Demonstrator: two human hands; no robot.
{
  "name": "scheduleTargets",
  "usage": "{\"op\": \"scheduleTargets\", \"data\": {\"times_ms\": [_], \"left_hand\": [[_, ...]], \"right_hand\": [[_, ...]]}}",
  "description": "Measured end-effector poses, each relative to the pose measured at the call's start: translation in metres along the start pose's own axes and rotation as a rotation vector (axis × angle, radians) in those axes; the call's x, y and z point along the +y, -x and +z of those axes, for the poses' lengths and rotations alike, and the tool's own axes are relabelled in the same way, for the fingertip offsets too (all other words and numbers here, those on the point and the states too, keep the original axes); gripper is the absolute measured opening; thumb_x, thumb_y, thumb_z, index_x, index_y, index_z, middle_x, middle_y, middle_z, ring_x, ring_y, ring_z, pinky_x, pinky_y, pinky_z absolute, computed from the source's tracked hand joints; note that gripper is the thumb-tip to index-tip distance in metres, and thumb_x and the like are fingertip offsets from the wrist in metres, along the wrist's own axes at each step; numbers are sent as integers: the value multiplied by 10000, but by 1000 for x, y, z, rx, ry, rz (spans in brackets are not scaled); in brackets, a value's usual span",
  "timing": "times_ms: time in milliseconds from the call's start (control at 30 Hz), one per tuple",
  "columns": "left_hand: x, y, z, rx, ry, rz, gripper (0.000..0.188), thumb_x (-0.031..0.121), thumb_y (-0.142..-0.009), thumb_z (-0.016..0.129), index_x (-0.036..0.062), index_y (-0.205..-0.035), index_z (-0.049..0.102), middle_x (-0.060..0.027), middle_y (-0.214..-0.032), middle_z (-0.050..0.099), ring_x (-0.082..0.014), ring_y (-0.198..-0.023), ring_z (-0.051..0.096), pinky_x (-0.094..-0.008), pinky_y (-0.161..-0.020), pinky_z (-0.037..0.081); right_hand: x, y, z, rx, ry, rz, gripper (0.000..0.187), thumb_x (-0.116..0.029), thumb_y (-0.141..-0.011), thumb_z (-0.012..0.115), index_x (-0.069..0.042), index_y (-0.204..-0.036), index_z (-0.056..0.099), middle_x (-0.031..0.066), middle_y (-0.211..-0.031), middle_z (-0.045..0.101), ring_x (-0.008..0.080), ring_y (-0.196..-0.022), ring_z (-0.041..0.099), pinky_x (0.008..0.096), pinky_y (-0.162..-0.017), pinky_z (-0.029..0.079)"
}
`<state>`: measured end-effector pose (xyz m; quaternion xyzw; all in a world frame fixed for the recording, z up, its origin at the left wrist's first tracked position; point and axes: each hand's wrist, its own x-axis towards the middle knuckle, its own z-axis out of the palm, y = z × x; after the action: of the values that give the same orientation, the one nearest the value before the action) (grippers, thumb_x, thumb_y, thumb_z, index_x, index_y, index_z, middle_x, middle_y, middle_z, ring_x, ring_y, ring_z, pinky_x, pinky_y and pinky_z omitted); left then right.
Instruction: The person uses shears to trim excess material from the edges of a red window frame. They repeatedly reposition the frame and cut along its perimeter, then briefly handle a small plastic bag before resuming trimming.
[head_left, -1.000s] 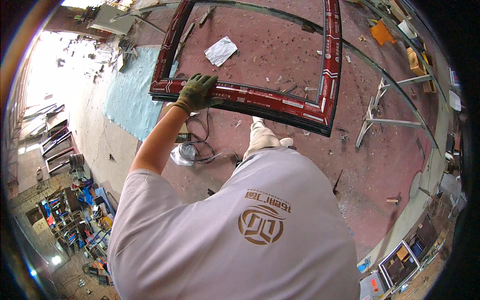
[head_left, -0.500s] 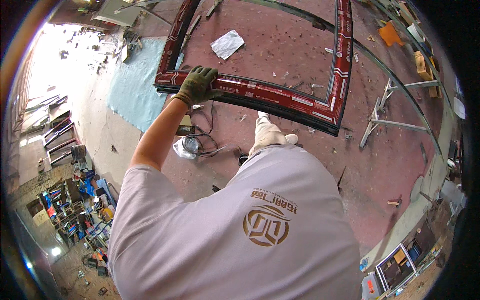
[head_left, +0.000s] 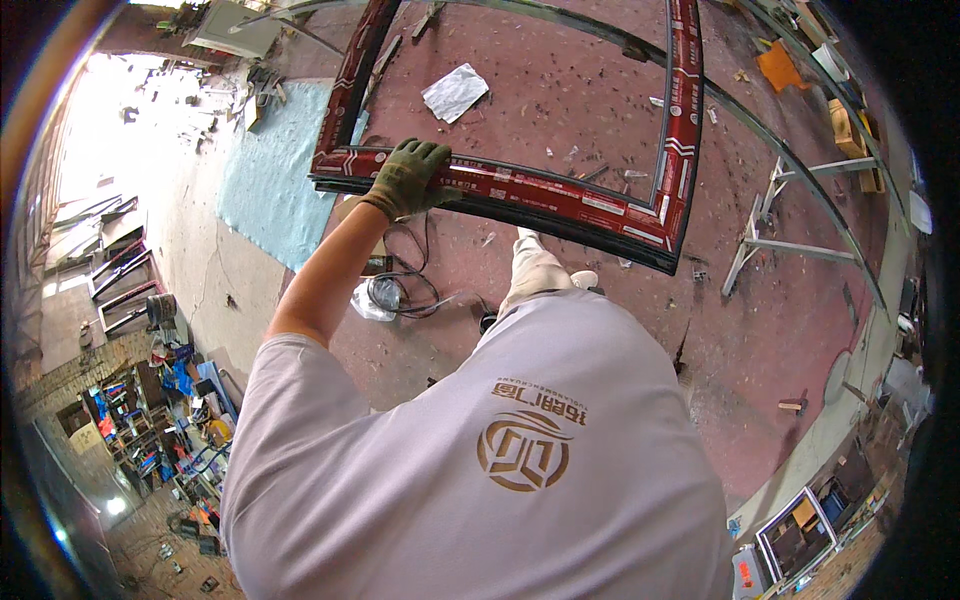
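Observation:
A rectangular window frame (head_left: 565, 197), dark-edged and covered with red printed protective film, is held out before me, its far side cut off by the picture's upper edge. On its near bar, close to the left corner, lies my left hand (head_left: 408, 180) in a green-grey work glove. The fingers are closed over the bar, and the underside of the grip is hidden. My right hand does not show.
Below lies a reddish floor with a white sheet (head_left: 455, 93) and scattered scraps. A black cable (head_left: 425, 290) coils beside a clear plastic bag (head_left: 375, 299). Pale blue sheeting (head_left: 275, 180) spreads at left; a metal stand (head_left: 768, 215) and long curved-looking rail (head_left: 800, 165) are at right.
My left hand has slid a little to the right along the near bar. The frame has hardly moved.

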<state>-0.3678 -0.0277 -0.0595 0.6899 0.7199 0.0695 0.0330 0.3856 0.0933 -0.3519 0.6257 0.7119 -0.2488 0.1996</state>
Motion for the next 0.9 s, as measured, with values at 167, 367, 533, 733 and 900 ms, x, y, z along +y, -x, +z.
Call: {"op": "scheduleTargets", "data": {"times_ms": [167,367,533,733,900], "left_hand": [[9,-5,-7,-33,-26,-42,687,507,-740,771,46,-1210,576,-168,-1102,620,-400,-1009,600,-483,-924,475],[33,-32,-4,-81,75,55,676,492,-716,788,56,-1194,593,-150,-1074,636,-365,-974,627,-460,-856,509],[63,-55,11,-51,117,153,675,482,-742,774,35,-1209,580,-155,-1066,646,-364,-952,641,-456,-825,520],[57,-45,9,-38,94,145,729,492,-753,763,17,-1268,562,-169,-1119,634,-375,-1000,624,-464,-864,504],[20,-19,1,-50,37,77,738,499,-765,753,12,-1284,557,-186,-1143,624,-393,-1020,608,-474,-909,485]], "right_hand": [[-12,0,-11,-30,-105,142,407,-410,-908,609,-16,-980,684,216,-910,713,377,-864,684,480,-708,511],[-36,19,-30,117,87,57,341,-358,-944,580,-50,-1021,706,180,-941,730,370,-870,697,466,-717,531],[-58,30,-60,-45,-14,71,348,-369,-953,564,-62,-1030,709,177,-993,728,368,-927,695,452,-756,545],[-56,32,-60,36,-36,56,328,-334,-954,552,-48,-987,710,180,-990,727,349,-917,703,441,-743,542],[10,-1,22,39,201,-71,383,-391,-937,580,-30,-954,710,188,-939,730,352,-913,705,432,-745,548]]}}
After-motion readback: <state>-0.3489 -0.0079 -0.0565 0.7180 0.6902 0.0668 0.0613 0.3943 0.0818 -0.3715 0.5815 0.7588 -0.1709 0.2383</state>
